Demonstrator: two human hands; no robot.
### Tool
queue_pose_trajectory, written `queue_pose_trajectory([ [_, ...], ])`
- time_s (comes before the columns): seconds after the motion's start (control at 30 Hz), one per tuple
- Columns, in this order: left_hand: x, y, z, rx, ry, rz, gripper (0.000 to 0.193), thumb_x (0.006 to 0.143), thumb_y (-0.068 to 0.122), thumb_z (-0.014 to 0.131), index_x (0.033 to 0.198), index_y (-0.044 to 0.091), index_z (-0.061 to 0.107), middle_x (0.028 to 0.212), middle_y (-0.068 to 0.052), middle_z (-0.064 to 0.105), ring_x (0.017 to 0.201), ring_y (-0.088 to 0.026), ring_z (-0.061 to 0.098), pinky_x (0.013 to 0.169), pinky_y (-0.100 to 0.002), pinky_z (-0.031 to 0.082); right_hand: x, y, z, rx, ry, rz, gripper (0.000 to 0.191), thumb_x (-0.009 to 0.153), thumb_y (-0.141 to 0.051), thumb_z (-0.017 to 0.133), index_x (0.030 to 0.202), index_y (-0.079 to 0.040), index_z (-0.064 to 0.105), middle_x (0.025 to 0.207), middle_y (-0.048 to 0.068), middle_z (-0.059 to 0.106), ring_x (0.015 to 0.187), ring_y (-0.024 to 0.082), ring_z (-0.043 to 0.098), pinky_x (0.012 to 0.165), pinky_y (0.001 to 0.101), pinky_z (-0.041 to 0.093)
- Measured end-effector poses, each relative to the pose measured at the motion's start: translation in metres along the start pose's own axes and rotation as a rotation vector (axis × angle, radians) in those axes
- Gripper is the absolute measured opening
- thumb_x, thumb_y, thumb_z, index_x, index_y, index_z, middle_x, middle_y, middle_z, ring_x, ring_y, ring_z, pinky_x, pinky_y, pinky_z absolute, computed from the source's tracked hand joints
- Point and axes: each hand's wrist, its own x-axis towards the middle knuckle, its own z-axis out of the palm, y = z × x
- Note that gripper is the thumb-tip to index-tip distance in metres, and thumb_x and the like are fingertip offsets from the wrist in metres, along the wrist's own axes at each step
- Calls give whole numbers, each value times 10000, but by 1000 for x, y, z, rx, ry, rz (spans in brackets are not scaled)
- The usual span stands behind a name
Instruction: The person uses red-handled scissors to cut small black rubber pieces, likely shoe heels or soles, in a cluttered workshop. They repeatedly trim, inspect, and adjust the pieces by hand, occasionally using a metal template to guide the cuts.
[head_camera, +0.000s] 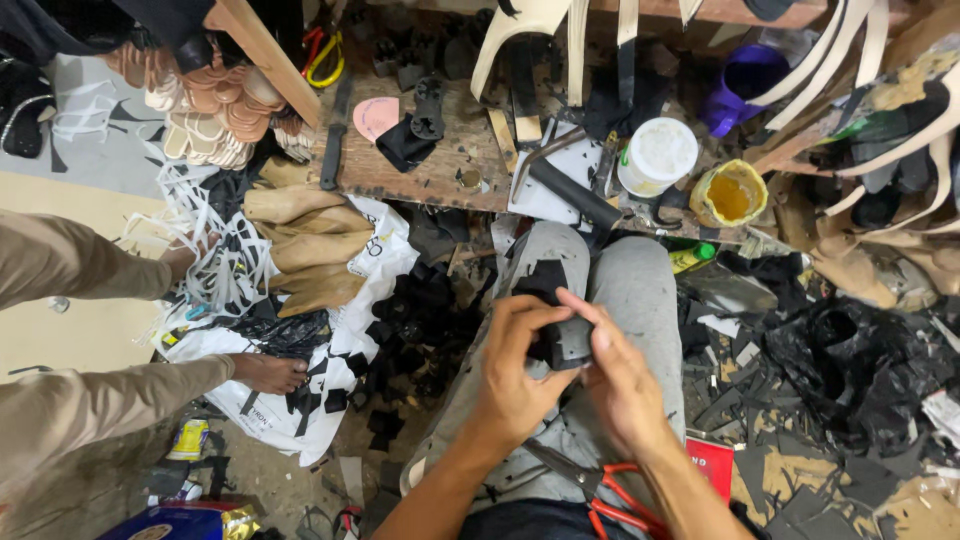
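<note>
Both my hands meet over my lap, above my grey trousers (640, 290). My left hand (515, 370) and my right hand (615, 375) together grip a small black piece of material (570, 340), fingers pinched on its edges. More black pieces (545, 280) lie on my knee just beyond it. Scissors with red handles (610, 490) rest on my lap near my right forearm.
A low wooden workbench (440, 160) ahead carries a white tub (657, 155), a yellow glue tin (730, 193), tools and pale straps. Black offcuts (410, 320) litter the floor. At left, another person's legs and feet (268, 372) rest by a white sack (370, 250).
</note>
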Motion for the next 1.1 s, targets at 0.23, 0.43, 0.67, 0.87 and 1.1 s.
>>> queue_pose_trajectory([
  [0.23, 0, -7, -7, 18, -148, 34, 684, 679, 31, 895, 1317, 107, 662, 1175, -113, 588, 1045, -292, 651, 884, -373, 554, 0, -1, 11, -245, 45, -32, 432, 1093, -276, 420, 1304, 23, 651, 1116, 82, 594, 1116, 203, 574, 1003, 290, 411],
  [0.43, 0, -7, -2, 122, -70, 29, 669, 646, 36, 879, 1271, 96, 645, 1163, -137, 564, 1008, -314, 632, 857, -393, 531, 6, -7, 16, -345, 81, -52, 467, 1107, -298, 379, 1321, 17, 650, 1093, 107, 635, 1072, 208, 624, 990, 308, 461],
  [0.67, -2, -12, -1, 72, -57, -64, 702, 641, 43, 880, 1289, 114, 619, 1110, -155, 524, 974, -320, 613, 808, -386, 538, 11, 12, 8, -309, 37, -76, 489, 1122, -334, 373, 1313, 28, 640, 1329, 122, 686, 1248, 196, 620, 1087, 319, 435],
  [0.87, -4, -21, 1, 76, -29, -47, 681, 665, 27, 879, 1294, 130, 641, 1112, -148, 520, 982, -322, 605, 839, -395, 527, 4, 30, 7, 170, 69, 209, 475, 1044, -306, 457, 1407, -19, 562, 1422, -48, 626, 1215, 98, 637, 1004, 291, 518],
  [1.1, 1, -20, -5, -82, -75, -102, 615, 789, 73, 857, 1350, 79, 605, 1213, -128, 561, 1070, -261, 633, 803, -347, 577, 15, 25, -2, 83, 56, 279, 526, 1078, -387, 423, 1404, -29, 627, 992, 109, 657, 732, 138, 584, 628, 266, 494],
])
